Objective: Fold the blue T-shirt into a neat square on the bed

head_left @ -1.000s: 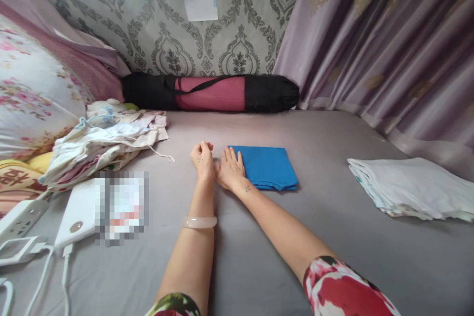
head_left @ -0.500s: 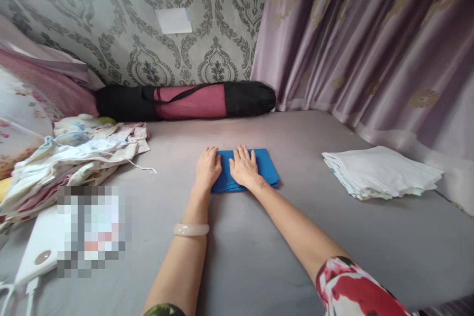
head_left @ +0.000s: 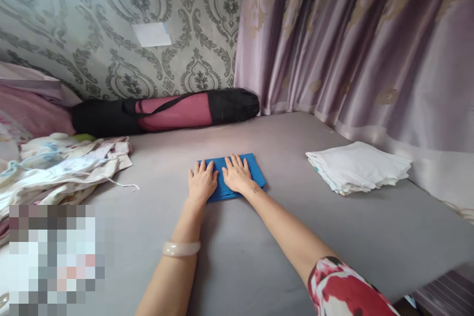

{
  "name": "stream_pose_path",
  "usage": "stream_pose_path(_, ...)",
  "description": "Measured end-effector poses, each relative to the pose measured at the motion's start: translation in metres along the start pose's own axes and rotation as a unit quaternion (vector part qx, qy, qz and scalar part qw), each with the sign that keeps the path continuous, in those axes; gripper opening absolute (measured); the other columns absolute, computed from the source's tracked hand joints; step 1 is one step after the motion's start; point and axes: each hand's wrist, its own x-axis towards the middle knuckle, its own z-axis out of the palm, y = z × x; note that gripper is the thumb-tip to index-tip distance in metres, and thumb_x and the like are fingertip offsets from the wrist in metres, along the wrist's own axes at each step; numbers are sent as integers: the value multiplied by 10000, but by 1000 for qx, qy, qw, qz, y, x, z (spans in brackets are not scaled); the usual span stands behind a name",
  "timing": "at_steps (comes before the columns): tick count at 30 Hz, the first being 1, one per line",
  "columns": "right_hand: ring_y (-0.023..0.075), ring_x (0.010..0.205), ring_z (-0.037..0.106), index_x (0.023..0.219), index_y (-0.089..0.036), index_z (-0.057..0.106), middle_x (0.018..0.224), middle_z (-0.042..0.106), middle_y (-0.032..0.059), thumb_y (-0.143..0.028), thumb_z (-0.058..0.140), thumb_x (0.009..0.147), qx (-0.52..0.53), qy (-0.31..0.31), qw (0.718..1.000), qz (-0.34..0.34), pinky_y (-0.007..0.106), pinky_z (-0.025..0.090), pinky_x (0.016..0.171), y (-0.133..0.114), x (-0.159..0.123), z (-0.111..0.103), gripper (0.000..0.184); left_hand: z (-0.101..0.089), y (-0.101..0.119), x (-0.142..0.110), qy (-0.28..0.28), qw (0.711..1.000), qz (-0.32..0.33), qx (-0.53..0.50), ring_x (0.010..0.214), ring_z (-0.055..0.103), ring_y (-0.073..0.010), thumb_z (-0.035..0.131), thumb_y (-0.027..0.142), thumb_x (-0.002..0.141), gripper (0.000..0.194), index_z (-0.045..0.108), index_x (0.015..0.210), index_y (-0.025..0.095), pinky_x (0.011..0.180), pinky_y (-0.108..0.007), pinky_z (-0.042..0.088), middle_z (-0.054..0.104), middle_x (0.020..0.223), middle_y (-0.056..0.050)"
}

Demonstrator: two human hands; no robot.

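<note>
A folded blue cloth (head_left: pixel 256 168) lies flat on the grey sheet of the bed. My left hand (head_left: pixel 202 181) rests palm down over its left edge, fingers stretched out and slightly apart. On the middle of the cloth lies my right hand (head_left: pixel 237 174), also flat with its fingers spread. Neither hand grips anything. The cloth's layered near edge shows between my wrists, while part of its left side is hidden under my left hand. A pale bangle (head_left: pixel 181 249) circles my left forearm.
To the right is a stack of folded white cloths (head_left: pixel 359 168). A heap of loose clothes (head_left: pixel 74 168) covers the left side. A long black and pink bag (head_left: pixel 174 111) lies along the wall, and a curtain (head_left: pixel 314 39) hangs at the right. Something blurred out is at lower left.
My left hand has turned from its side to lie flatter, its fingers more spread over the cloth's left edge. My right hand stays on the cloth. The view has swung to the right.
</note>
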Motion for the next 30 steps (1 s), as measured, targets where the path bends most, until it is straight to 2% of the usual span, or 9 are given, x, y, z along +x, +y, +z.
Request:
stream_pose_path(4, 308, 1470, 146, 1491, -72, 338, 1581, 222, 188, -365, 290, 986, -21, 33, 997, 64, 525, 81, 1167, 10, -9, -6, 586, 3, 11, -4, -12, 998, -58, -10, 1423, 281, -377, 323, 459, 954, 610, 373, 1479, 152, 1095, -578, 289, 337, 1534, -198)
stream_pose_path(9, 332, 1462, 159, 1493, -86, 338, 1582, 221, 183, -407, 283, 980, -23, 30, 996, 87, 565, 127, 1145, 13, -15, -1, 607, 9, 12, -3, -17, 998, -62, -13, 1435, 253, -379, 295, 461, 953, 635, 334, 1499, 139, 1117, -577, 240, 313, 1544, -206)
stream_pose_path(13, 327, 1454, 185, 1470, -85, 373, 1574, 250, 185, -374, 339, 959, 3, 46, 995, 87, 559, 145, 1145, 12, -16, -1, 588, 9, 7, -2, 41, 996, -74, -28, 1372, 362, -379, 359, 473, 918, 696, 360, 1457, 32, 1102, -489, 302, 391, 1471, -267)
stream_pose_path(18, 275, 1377, 365, 1413, -63, 433, 1494, 398, 196, -271, 467, 887, 101, 79, 984, 126, 400, 279, 1128, 28, -13, -18, 567, 3, -6, -2, 93, 981, -162, -49, 1210, 509, -394, 416, 464, 876, 665, 481, 1330, -18, 1011, -456, 391, 549, 1262, -296)
stream_pose_path(20, 230, 1300, 471, 1345, -77, 514, 1403, 516, 178, -241, 474, 882, 170, 68, 969, 168, 313, 346, 1081, 43, -10, -29, 493, 0, -14, 0, 83, 978, -182, -57, 1197, 518, -394, 446, 455, 858, 628, 533, 1266, -15, 1003, -455, 395, 586, 1196, -295)
stream_pose_path(22, 222, 1196, 565, 1231, -119, 610, 1279, 624, 151, -227, 482, 876, 224, 35, 949, 218, 300, 421, 1004, 61, -5, -38, 393, -4, -22, 2, 68, 979, -180, -74, 1176, 540, -378, 474, 433, 839, 572, 572, 1194, -4, 986, -435, 410, 631, 1115, -279)
stream_pose_path(25, 204, 850, 694, 961, -115, 699, 925, 734, 126, -214, 497, 859, 258, -18, 936, 240, 278, 525, 762, 86, 3, -45, 247, -13, -33, 6, 27, 977, -178, -116, 1040, 623, -361, 523, 410, 800, 363, 656, 954, 109, 884, -410, 465, 690, 899, -203)
stream_pose_path(27, 165, 632, 672, 827, -103, 689, 741, 715, 101, -186, 524, 833, 275, -49, 926, 254, 241, 515, 609, 98, 7, -45, 185, -20, -38, 8, -14, 972, -186, -144, 889, 666, -353, 575, 405, 754, 229, 629, 696, 190, 801, -403, 484, 656, 670, -136)
stream_pose_path(30, 125, 468, 586, 696, -115, 649, 582, 652, 60, -165, 579, 789, 283, -65, 919, 266, 208, 453, 486, 103, 13, -42, 127, -29, -42, 9, -40, 952, -217, -213, 711, 668, -330, 688, 374, 625, 247, 521, 503, 239, 696, -381, 486, 495, 413, -36)
